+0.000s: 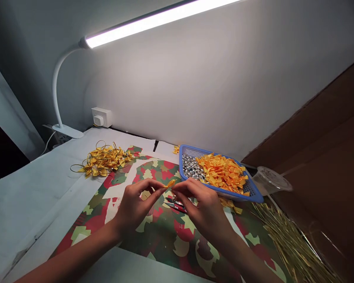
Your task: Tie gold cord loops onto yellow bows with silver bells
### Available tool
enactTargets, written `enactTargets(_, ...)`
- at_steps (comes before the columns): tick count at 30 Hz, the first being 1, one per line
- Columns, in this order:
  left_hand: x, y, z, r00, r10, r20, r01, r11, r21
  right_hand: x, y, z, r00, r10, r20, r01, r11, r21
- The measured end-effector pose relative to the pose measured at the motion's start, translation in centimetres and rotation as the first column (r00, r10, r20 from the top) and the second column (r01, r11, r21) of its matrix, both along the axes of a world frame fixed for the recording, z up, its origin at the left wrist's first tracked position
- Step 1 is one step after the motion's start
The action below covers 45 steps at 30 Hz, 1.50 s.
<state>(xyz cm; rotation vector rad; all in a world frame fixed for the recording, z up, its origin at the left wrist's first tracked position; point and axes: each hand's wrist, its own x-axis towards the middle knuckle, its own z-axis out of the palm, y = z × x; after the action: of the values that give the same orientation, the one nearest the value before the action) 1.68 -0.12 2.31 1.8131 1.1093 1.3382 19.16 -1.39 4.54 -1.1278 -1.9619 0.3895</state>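
My left hand point(137, 208) and my right hand point(205, 208) meet above a camouflage-printed paper mat point(165, 236). Between their fingertips I see a small folded piece of yellow ribbon point(170, 183), pinched by both hands. Just below my right hand lie small red-handled snips point(175, 206). Behind my hands stands a blue plastic mesh basket point(180, 163) holding silver beads point(192, 168) and a heap of orange-yellow ribbon bows point(222, 173). A tangled pile of gold ribbon bows with wire loops point(104, 159) lies to the left.
A bundle of thin gold wires point(292, 239) lies at the right front. Beyond it, a clear plastic cup point(271, 181) lies tilted beside a brown cardboard wall point(321, 118). A white clamp lamp point(59, 90) and a wall socket point(102, 117) stand at the back.
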Motion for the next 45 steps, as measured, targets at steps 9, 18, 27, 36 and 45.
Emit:
enactTargets(9,0.1,-0.1,-0.2,0.999,-0.002,-0.032,0.004,0.997,0.078,-0.2,-0.1,0.1,1.000,-0.005,0.008,0.005,1.000,0.025)
enactTargets(18,0.0,-0.1,-0.6,0.997,-0.002,-0.073,0.013,0.988,0.157,-0.3,-0.3,0.0,1.000,-0.003,0.012,0.003,1.000,0.015)
enactTargets(27,0.0,-0.1,-0.3,0.999,0.016,-0.046,-0.009,0.990,0.139,-0.2,-0.1,0.1,0.999,0.005,-0.040,-0.005,1.000,0.004)
enactTargets(36,0.0,0.0,-0.2,0.998,0.040,0.048,-0.040,0.999,-0.001,-0.5,-0.1,0.3,0.993,-0.018,-0.114,0.014,0.999,-0.031)
enactTargets(45,0.3,0.1,0.7,0.945,-0.060,0.323,0.170,0.931,-0.324,-0.5,-0.5,1.0,0.985,-0.038,-0.168,0.039,0.999,0.003)
